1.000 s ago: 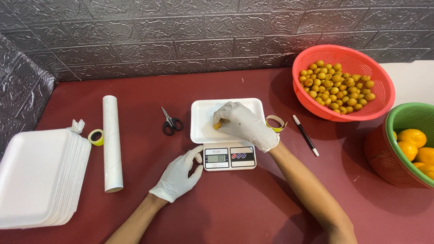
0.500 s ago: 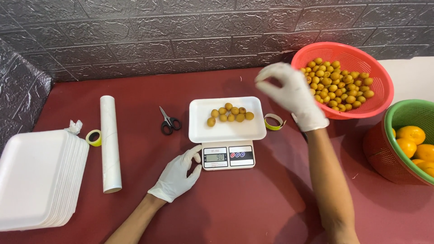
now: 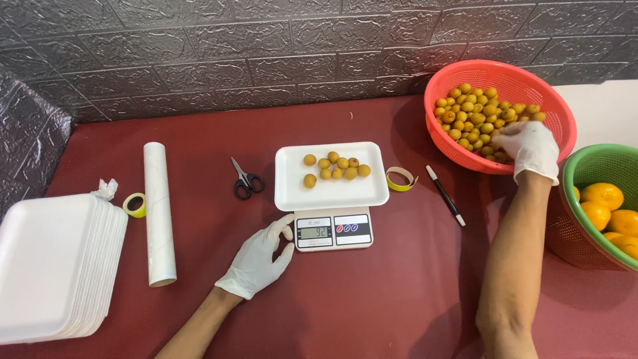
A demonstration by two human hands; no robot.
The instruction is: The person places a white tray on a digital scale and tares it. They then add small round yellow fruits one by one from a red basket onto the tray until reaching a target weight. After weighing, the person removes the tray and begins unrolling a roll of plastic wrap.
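Resting on the white tray [image 3: 332, 189]: eight small fruits [image 3: 337, 167]; left hand [image 3: 258, 262] fingers open, right hand [image 3: 530, 146] fingers' state unclear.

Between my scale [image 3: 333, 229] and the red basket [image 3: 465, 149], only a pen [image 3: 445, 195] and tape ring [image 3: 401, 179] interrupt the desk [image 3: 372, 299]; its near edge lies open.

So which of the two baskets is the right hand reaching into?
The red basket, full of small yellow-brown fruit; the right hand is inside it. The green basket beside it holds larger oranges and is untouched.
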